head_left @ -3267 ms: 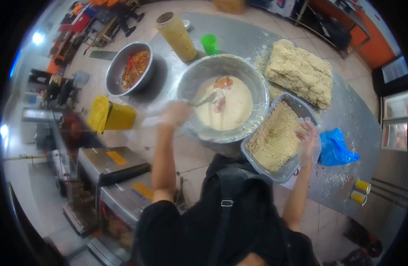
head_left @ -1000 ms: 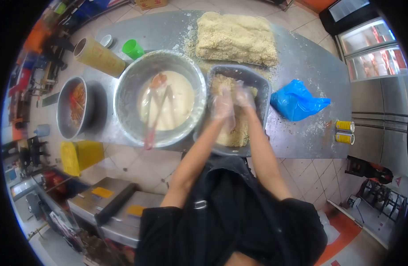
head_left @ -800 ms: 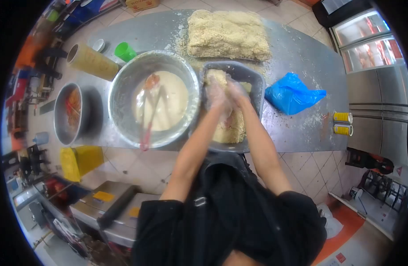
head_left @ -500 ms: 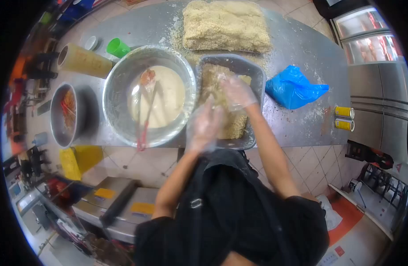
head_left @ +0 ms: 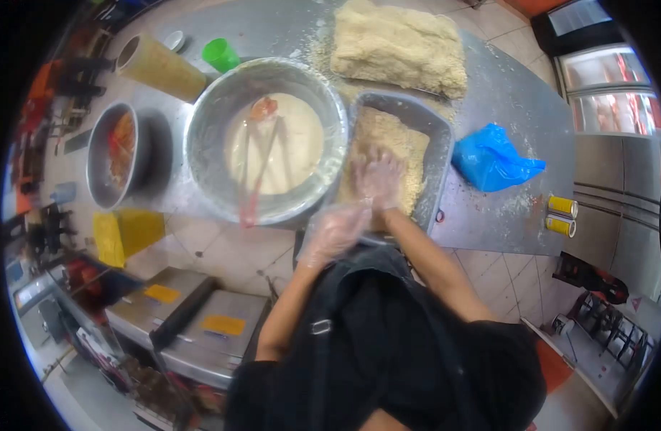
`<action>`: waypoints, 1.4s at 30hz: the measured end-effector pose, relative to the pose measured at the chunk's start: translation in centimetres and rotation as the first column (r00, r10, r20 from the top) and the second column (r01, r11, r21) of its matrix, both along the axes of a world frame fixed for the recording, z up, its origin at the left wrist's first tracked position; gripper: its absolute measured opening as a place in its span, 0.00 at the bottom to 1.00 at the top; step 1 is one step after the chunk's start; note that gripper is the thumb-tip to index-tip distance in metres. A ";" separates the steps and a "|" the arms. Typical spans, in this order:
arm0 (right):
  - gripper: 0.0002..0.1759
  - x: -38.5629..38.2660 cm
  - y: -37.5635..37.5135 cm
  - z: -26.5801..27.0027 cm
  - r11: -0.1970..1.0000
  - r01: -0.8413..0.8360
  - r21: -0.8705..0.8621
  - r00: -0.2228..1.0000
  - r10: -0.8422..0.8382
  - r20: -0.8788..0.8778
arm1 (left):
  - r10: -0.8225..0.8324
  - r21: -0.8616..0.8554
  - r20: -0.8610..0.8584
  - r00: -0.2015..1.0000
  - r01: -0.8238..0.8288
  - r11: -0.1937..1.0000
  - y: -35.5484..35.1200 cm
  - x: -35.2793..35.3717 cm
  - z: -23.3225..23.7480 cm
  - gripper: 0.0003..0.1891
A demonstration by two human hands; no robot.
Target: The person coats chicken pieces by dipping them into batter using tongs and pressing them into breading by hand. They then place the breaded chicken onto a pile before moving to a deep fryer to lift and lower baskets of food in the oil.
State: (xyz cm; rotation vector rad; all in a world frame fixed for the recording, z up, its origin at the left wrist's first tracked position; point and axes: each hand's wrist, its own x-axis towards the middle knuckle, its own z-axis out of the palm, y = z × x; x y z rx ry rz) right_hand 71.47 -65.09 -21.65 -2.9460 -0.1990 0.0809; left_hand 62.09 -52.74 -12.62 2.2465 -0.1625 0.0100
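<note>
Both of my hands wear clear plastic gloves. My right hand (head_left: pixel 379 176) lies palm down, fingers spread, on the pale crumb coating (head_left: pixel 415 154) inside a grey rectangular tub (head_left: pixel 440 122). My left hand (head_left: pixel 338 231) is at the tub's near edge, its fingers drawn together against my right wrist; whether they pinch the glove's cuff I cannot make out. To the left stands a large metal bowl (head_left: pixel 201 169) of creamy batter (head_left: pixel 294 165), with red-handled tongs (head_left: pixel 250 205) leaning in it and a reddish piece (head_left: pixel 263 109) at the batter's surface.
A crumb-covered block (head_left: pixel 399 47) lies behind the tub on the metal table (head_left: pixel 503 223). A blue plastic bag (head_left: pixel 492 158) and yellow cans (head_left: pixel 562 215) are on the right. Leftward are a green cup (head_left: pixel 220 54), a tall tan container (head_left: pixel 162 68) and a smaller bowl (head_left: pixel 93 161).
My right hand has moved nearer and now lies flat on the crumbs. My left hand has pulled back from inside the tub to my right wrist. The whole view has shifted and tilted.
</note>
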 end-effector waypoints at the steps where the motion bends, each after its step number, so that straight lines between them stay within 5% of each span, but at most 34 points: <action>1: 0.35 -0.4 0.1 -0.2 1.000 -0.001 0.011 1.000 0.001 -0.007 | -0.035 0.054 -0.025 0.999 0.036 0.998 0.1 -0.6 0.0 0.13; 4: 0.39 2.5 -1.6 -0.1 0.996 -0.022 0.083 1.000 0.023 -0.009 | -0.080 0.040 -0.009 0.997 0.080 0.996 0.6 -0.6 0.1 0.13; 6: 0.45 4.1 -3.9 2.4 0.911 -0.206 0.357 0.896 0.322 -0.305 | -0.052 0.002 -0.005 0.999 0.052 0.999 0.6 -0.4 -0.3 0.12; 7: 0.45 4.6 -4.1 3.3 0.914 -0.205 0.351 0.898 0.318 -0.305 | -0.051 -0.036 -0.008 0.999 0.051 0.998 0.7 -0.4 -0.3 0.13; 9: 0.49 5.2 -4.7 4.9 0.897 -0.442 -0.004 0.591 0.287 -0.754 | -0.051 -0.035 0.020 0.998 0.052 0.998 0.7 -0.3 -0.9 0.13; 10: 0.49 5.0 -5.3 5.6 0.901 -0.434 -0.009 0.594 0.279 -0.754 | -0.049 -0.029 0.046 0.998 0.050 0.998 0.7 -0.3 -1.0 0.13; 12: 0.43 4.7 -6.3 7.0 0.877 -0.449 0.170 0.698 0.463 -0.546 | -0.066 -0.033 0.029 0.997 0.067 0.997 0.7 -0.2 -0.4 0.13; 15: 0.39 5.0 -6.9 9.3 0.879 -0.300 0.370 0.847 0.424 -0.322 | -0.098 0.018 0.011 0.995 0.098 0.995 0.7 -0.1 -0.2 0.14; 19: 0.27 3.3 -6.2 13.7 0.924 -0.087 0.372 0.896 0.236 -0.376 | -0.090 0.153 -0.020 0.996 0.092 0.984 -0.2 0.6 0.6 0.14; 21: 0.21 2.1 -7.2 9.4 0.917 -0.342 0.205 0.936 0.351 -0.012 | -0.036 0.162 -0.019 0.999 0.039 0.986 -1.5 1.2 0.1 0.16; 25: 0.15 -2.2 -8.2 4.5 0.915 -0.369 0.160 0.929 0.365 0.059 | 0.147 0.331 -0.053 0.988 -0.122 0.936 -4.6 1.4 -6.9 0.21; 26: 0.16 -2.9 -8.1 2.4 0.975 -0.181 0.125 0.978 0.192 -0.078 | 0.152 0.330 -0.057 0.987 -0.125 0.936 -4.8 2.2 -6.9 0.21; 27: 0.18 -4.0 -8.1 1.0 0.998 0.014 0.062 0.978 0.000 -0.210 | 0.134 0.279 -0.300 0.944 -0.047 0.959 -4.9 3.1 -6.8 0.22; 29: 0.20 -5.5 -7.9 -0.3 0.996 -0.025 0.088 0.969 0.046 -0.243 | 0.097 0.212 -0.518 0.850 0.017 0.977 -5.2 3.7 -5.6 0.24; 32: 0.27 -6.2 -8.7 -1.6 0.979 0.024 0.202 0.891 0.071 -0.448 | 0.109 0.336 -0.634 0.765 0.146 0.930 -5.4 4.7 -2.7 0.29; 33: 0.25 -6.6 -8.3 -2.3 0.834 0.396 0.384 0.809 -0.118 -0.576 | 0.035 0.140 -0.759 0.651 0.110 0.984 -5.1 5.6 -1.8 0.31; 34: 0.28 -6.7 -8.8 -2.7 0.737 0.510 0.443 0.765 -0.154 -0.626 | -0.069 -0.054 -0.849 0.524 0.044 0.998 -4.9 6.0 -1.3 0.33; 36: 0.36 -7.0 -9.6 -2.8 0.481 0.706 0.520 0.669 -0.213 -0.712 | -0.048 -0.055 -0.807 0.588 0.005 0.998 -4.9 5.8 -2.4 0.34; 40: 0.34 -3.8 -9.7 3.8 0.457 0.718 0.524 0.671 -0.258 -0.695 | 0.002 -0.172 -0.610 0.793 -0.134 0.976 -5.5 5.8 -5.5 0.35; 41: 0.35 -1.3 -8.9 6.9 0.833 0.484 0.269 0.679 -0.163 -0.716 | 0.062 -0.148 -0.564 0.823 -0.175 0.973 -5.4 5.9 -4.2 0.37; 42: 0.35 -0.9 -8.8 7.0 0.831 0.482 0.276 0.685 -0.161 -0.711 | 0.124 -0.126 -0.514 0.849 -0.217 0.968 -5.2 5.9 -1.3 0.41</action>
